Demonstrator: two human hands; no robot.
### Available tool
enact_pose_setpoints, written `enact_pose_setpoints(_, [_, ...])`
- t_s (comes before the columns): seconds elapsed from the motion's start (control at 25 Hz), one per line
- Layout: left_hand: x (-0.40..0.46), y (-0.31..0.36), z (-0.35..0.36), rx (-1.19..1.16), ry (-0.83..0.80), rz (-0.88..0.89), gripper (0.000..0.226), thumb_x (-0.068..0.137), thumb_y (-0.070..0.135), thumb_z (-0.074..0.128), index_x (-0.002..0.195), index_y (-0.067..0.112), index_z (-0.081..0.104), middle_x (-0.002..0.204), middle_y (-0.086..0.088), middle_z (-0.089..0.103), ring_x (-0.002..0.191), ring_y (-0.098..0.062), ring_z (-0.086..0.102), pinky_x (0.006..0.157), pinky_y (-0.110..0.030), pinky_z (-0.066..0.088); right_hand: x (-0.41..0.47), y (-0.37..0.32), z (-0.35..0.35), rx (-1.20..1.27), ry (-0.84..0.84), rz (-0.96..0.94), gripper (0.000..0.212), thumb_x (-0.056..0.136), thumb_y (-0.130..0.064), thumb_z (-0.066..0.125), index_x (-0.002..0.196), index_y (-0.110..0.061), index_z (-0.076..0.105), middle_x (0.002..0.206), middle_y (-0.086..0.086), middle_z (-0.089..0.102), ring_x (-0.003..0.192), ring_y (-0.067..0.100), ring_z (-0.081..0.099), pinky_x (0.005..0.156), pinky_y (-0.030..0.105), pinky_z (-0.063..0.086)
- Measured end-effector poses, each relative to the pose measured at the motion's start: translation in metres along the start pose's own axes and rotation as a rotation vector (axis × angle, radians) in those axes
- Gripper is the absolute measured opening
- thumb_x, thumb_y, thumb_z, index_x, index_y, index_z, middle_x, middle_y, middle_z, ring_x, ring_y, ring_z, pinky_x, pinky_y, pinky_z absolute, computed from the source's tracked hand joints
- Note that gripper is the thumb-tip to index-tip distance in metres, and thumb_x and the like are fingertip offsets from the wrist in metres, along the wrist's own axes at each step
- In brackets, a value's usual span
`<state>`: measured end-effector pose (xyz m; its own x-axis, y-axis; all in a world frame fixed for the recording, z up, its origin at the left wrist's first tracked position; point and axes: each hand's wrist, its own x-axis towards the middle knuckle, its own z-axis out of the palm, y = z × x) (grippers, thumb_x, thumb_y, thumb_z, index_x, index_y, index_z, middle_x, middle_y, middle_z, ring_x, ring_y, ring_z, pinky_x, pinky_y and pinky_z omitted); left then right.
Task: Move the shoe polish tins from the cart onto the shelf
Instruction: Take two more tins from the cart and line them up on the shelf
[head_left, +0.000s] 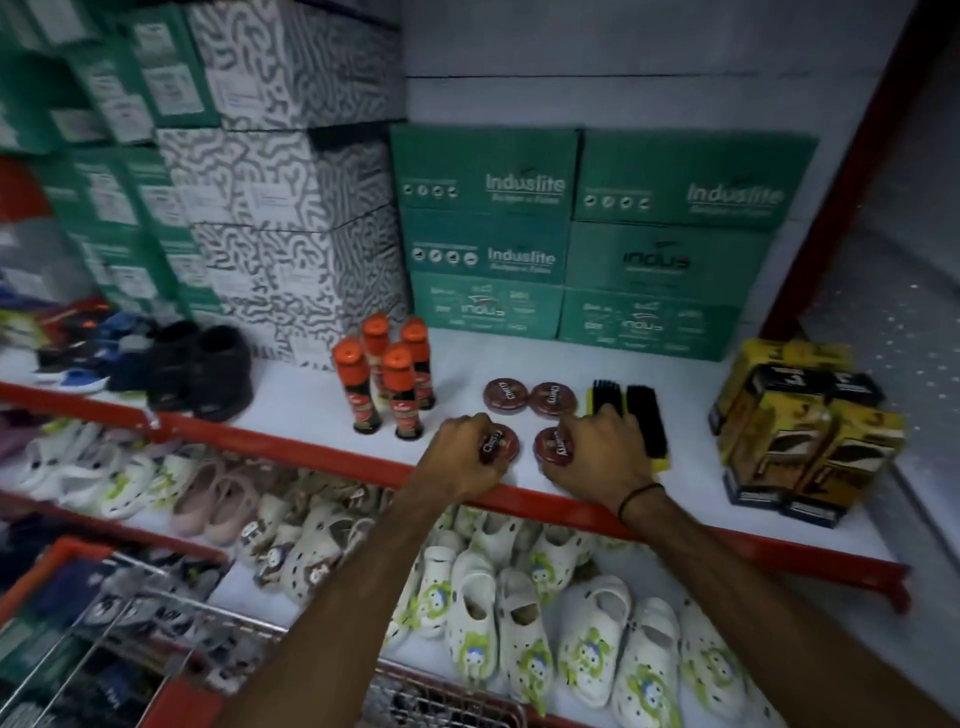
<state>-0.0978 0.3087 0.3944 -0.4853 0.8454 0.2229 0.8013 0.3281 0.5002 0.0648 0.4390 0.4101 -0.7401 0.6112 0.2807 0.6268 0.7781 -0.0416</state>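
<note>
Two dark red round shoe polish tins lie flat on the white shelf (291, 400), the back left tin (505, 396) beside the back right tin (554, 399). In front of them my left hand (462, 457) grips a third tin (497, 446), and my right hand (602, 454) grips a fourth tin (557, 449). Both held tins rest on or just above the shelf near its red front edge (322, 457). The red wire cart (119, 639) is at the bottom left.
Several orange-capped polish bottles (387, 374) stand left of the tins. Black shoe brushes (636, 415) lie right of them, yellow-black boxes (795, 431) further right. Green shoe boxes (587, 234) line the back. White clogs (519, 623) fill the lower shelf; dark shoes (208, 371) sit at the left.
</note>
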Motion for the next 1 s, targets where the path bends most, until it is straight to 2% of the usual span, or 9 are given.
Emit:
enact_pose_setpoints(0.12, [0.012,-0.004,0.008,0.072,0.009,0.024,0.027,0.070,0.025,0.067,0.096,0.016,0.071,0.102,-0.009,0.072,0.099,-0.034,0.066,0.080,-0.036,0.052,0.005,0.001,0.003,-0.020,0.012,-0.013,0.043,0.069,-0.064,0.066,0.086,-0.024,0.069,0.093,0.003,0.074,0.100,0.030,0.058,0.082,0.041,0.041])
enact_pose_setpoints(0.24, [0.018,-0.002,0.009,0.140,0.025,0.027,0.043,0.078,0.029,0.070,0.121,0.025,0.070,0.137,-0.014,0.061,0.125,-0.038,0.055,0.103,-0.043,0.047,0.010,0.001,0.007,-0.047,0.022,-0.033,0.043,0.074,-0.061,0.061,0.096,-0.027,0.075,0.104,0.000,0.073,0.107,0.029,0.056,0.088,0.044,0.043])
enact_pose_setpoints(0.28, [0.018,0.000,0.008,0.140,0.027,0.025,0.044,0.080,0.027,0.070,0.125,0.025,0.069,0.142,-0.017,0.057,0.130,-0.039,0.051,0.106,-0.044,0.044,0.012,0.002,0.008,-0.054,0.017,-0.032,0.042,0.075,-0.059,0.060,0.097,-0.027,0.075,0.105,0.000,0.073,0.107,0.030,0.056,0.089,0.044,0.043])
enact_pose_setpoints(0.4, [0.019,0.004,0.004,0.079,0.038,0.066,0.040,0.082,0.023,0.069,0.123,0.021,0.071,0.140,-0.016,0.060,0.128,-0.038,0.054,0.104,-0.043,0.046,0.017,0.001,0.011,-0.059,-0.002,-0.024,0.042,0.077,-0.058,0.058,0.099,-0.027,0.075,0.109,-0.001,0.072,0.108,0.030,0.056,0.089,0.044,0.043])
enact_pose_setpoints(0.52, [0.032,0.001,0.003,0.057,0.026,0.130,0.043,0.087,0.018,0.057,0.129,0.020,0.065,0.139,-0.007,0.063,0.122,-0.033,0.058,0.103,-0.047,0.049,0.022,0.006,0.010,0.035,0.038,-0.003,0.045,0.080,-0.058,0.057,0.113,-0.031,0.071,0.116,-0.003,0.072,0.109,0.031,0.057,0.090,0.045,0.043])
enact_pose_setpoints(0.64, [0.055,-0.003,0.004,0.132,-0.053,0.122,0.059,0.086,0.000,0.050,0.143,0.016,0.051,0.151,-0.010,0.053,0.139,-0.037,0.047,0.120,-0.051,0.032,0.042,0.010,0.004,0.068,-0.020,-0.011,0.045,0.087,-0.038,0.054,0.130,-0.027,0.061,0.137,-0.002,0.063,0.126,0.030,0.052,0.101,0.047,0.038])
enact_pose_setpoints(0.72, [0.066,-0.004,0.005,0.187,-0.106,0.081,0.059,0.091,0.003,0.049,0.148,0.019,0.045,0.154,-0.010,0.049,0.148,-0.038,0.035,0.123,-0.052,0.026,0.054,0.008,0.003,0.031,-0.141,-0.048,0.047,0.089,-0.032,0.052,0.136,-0.028,0.056,0.145,-0.002,0.058,0.138,0.027,0.044,0.113,0.052,0.029])
enact_pose_setpoints(0.8, [0.070,-0.002,0.007,0.216,-0.158,0.044,0.056,0.096,0.010,0.048,0.150,0.023,0.043,0.153,-0.010,0.051,0.151,-0.037,0.029,0.122,-0.054,0.027,0.060,0.009,0.007,0.038,-0.216,-0.072,0.044,0.091,-0.030,0.052,0.135,-0.031,0.057,0.141,-0.001,0.061,0.139,0.026,0.044,0.118,0.059,0.020])
enact_pose_setpoints(1.0, [0.067,-0.002,0.010,0.206,-0.125,0.044,0.052,0.097,0.012,0.049,0.147,0.027,0.049,0.153,-0.012,0.051,0.153,-0.034,0.027,0.120,-0.055,0.029,0.057,0.013,0.009,0.066,-0.171,-0.116,0.039,0.096,-0.030,0.049,0.134,-0.030,0.059,0.144,-0.004,0.059,0.135,0.024,0.048,0.119,0.061,0.018])
